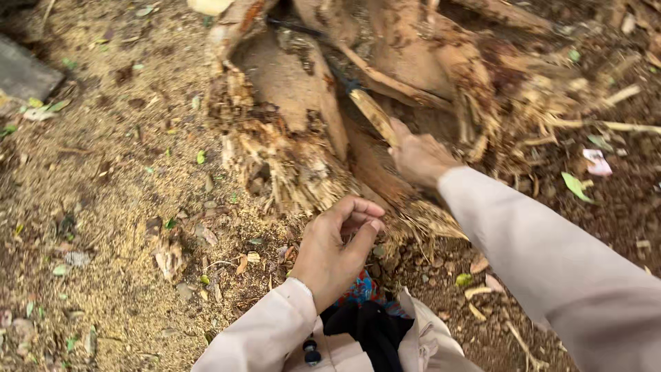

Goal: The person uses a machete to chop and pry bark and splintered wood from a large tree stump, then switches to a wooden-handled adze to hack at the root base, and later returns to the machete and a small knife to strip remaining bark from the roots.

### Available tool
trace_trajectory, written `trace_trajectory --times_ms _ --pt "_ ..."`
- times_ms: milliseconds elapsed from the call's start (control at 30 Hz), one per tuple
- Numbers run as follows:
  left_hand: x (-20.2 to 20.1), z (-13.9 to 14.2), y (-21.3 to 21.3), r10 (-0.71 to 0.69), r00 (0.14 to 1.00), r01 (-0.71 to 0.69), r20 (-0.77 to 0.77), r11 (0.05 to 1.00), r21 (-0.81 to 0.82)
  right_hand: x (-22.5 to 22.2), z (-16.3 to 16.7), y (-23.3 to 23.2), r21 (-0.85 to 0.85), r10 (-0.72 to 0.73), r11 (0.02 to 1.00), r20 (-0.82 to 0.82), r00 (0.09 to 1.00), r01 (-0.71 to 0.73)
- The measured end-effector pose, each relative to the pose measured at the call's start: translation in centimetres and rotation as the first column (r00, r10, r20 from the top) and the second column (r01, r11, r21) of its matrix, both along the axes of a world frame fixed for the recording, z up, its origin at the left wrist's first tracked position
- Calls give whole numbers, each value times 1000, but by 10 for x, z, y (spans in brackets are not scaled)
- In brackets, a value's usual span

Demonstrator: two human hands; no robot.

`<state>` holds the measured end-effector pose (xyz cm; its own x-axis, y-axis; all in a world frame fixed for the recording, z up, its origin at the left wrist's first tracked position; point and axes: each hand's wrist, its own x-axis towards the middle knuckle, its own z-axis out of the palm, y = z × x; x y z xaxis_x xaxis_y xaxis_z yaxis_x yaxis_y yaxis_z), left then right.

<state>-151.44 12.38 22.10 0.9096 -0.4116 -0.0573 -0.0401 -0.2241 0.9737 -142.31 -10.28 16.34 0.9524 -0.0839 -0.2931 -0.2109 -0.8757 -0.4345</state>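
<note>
Right hand (420, 157) grips fibrous splintered stump (303, 158) (rough, shredded).

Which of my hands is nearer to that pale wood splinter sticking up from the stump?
Right. The right hand grips the lower end of the splinter on the stump. The left hand is lower, fingers curled, near the frayed base, apart from the splinter.

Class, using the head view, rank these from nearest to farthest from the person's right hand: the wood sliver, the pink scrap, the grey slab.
Measured from the right hand:
1. Wood sliver: gripped by the hand, against the split stump.
2. Pink scrap: on the soil to the right.
3. Grey slab: at the far left edge.
</note>
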Motion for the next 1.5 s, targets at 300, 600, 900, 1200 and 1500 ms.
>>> trace_trajectory --times_ms 300,600,900,1200,1500 --pt "44 4 59 -4 994 1 105 1000 30 -24 1 29 484 -281 753 -378 882 447" --pt "62 -1 77 -28 997 25 78 999 35 20 27 66 30 -291 949 -301 908 314" --pt "64 -13 109 -16 997 12 79 999 44 -20 14 57 259 -336 876 -275 901 406" --pt "50 -24 124 34 998 -31 58 998 -49 -21 4 82 35 -372 923 -162 914 382" --pt "50 -14 122 -19 999 14 38 994 111 -97 50 29 328 -384 781 -419 823 531"
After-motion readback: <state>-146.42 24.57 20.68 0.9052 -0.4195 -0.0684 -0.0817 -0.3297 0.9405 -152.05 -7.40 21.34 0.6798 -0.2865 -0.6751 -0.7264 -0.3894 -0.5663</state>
